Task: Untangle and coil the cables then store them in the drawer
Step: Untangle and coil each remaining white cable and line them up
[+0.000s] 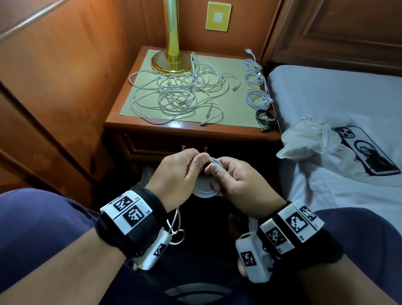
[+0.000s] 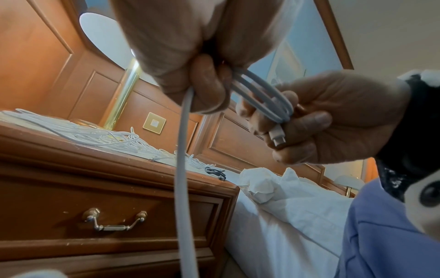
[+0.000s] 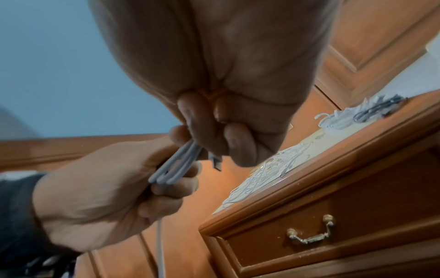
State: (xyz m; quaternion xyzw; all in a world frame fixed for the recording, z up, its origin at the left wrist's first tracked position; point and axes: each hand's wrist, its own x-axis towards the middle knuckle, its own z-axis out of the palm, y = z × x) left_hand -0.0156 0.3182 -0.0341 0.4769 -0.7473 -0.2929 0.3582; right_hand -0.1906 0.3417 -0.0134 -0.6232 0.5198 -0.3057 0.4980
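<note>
Nearest, both wrists wear black bands with white blocks of black-and-white square markers; the small print "L5" reads on a left-wrist block (image 1: pixel 134 215). Just beyond, above the lap, the left hand (image 1: pixel 176 172) and right hand (image 1: pixel 234 178) meet, each with curled fingers (image 2: pixel 207 84) pinching the same white cable (image 2: pixel 259 96). Several loops of it bunch between the two hands, its plug end (image 2: pixel 277 136) lies against the right hand's fingers, and one strand hangs down from the left hand.

Behind the hands stands a wooden nightstand with its drawer (image 2: pixel 114 212) closed, brass handle (image 2: pixel 114 220) hanging. On the worktop (image 1: pixel 189 129) a loose tangle of white cables (image 1: pixel 179 92) spreads over a pale green mat, near a brass lamp base (image 1: pixel 171 62). Along the right edge lie three white coils (image 1: pixel 257 86) and, nearest, one black coil (image 1: pixel 266 119).

To the right, on the bed (image 1: pixel 334 88), a phone (image 1: pixel 366 150) lies face down beside crumpled white plastic (image 1: pixel 310 138). On the far wall is a yellow switch plate (image 1: pixel 218 16); no writing on it is legible.
</note>
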